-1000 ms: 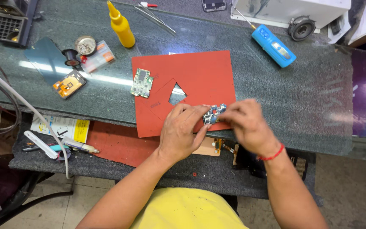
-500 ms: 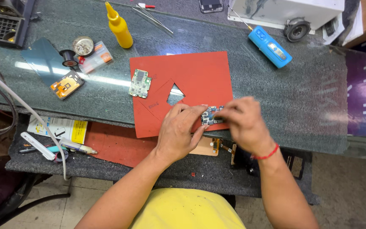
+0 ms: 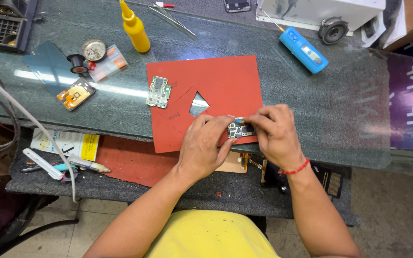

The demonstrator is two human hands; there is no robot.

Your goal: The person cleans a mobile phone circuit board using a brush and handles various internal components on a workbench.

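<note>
From the head camera I see both of my hands meeting over the lower right corner of the red silicone mat [image 3: 225,76] on the glass-topped bench [image 3: 340,105]. My left hand [image 3: 204,148] and right hand [image 3: 276,136] pinch a small circuit board [image 3: 241,129] between them, the fingers [image 3: 225,122] of each closed on its edges, and the board sits just above the mat's near edge. A red cord bracelet [image 3: 296,168] circles my right wrist. On the mat, to the left of its triangular cut-out [image 3: 198,103], lies a green circuit board [image 3: 158,91], well apart from my hands. Farther back stand a yellow squeeze bottle [image 3: 135,28] and a blue handheld tool [image 3: 304,50]; tweezers [image 3: 173,20] lie between them.
</note>
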